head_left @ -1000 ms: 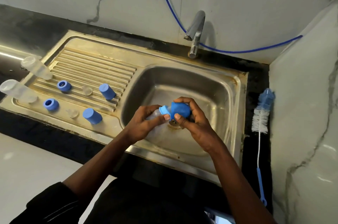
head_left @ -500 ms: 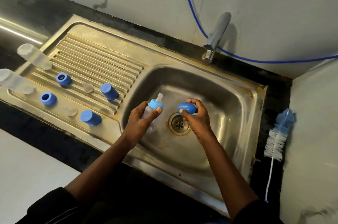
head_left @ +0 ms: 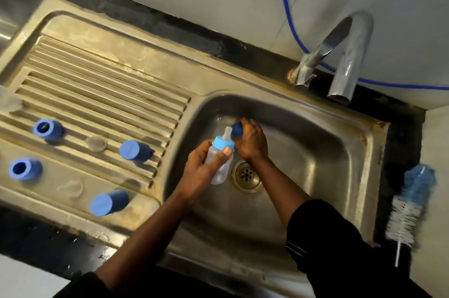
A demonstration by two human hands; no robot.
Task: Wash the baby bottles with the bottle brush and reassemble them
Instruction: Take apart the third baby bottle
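Person's left hand (head_left: 206, 164) gripping a baby bottle (head_left: 220, 164) over the sink (head_left: 315, 151), right hand (head_left: 251, 143) holding a blue cap (head_left: 237, 130) beside its teat (head_left: 227, 132), blue caps (head_left: 136, 151) and rings (head_left: 48, 129) on the drainboard (head_left: 97, 93), bottle brush (head_left: 408, 202) on the worktop (head_left: 402, 132)

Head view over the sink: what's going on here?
A person is working over the sink. The left hand grips a baby bottle with its collar and teat on; the right hand holds the blue cap just beyond it. Two more caps and two collars lie on the drainboard. The bottle brush lies on the counter, untouched.
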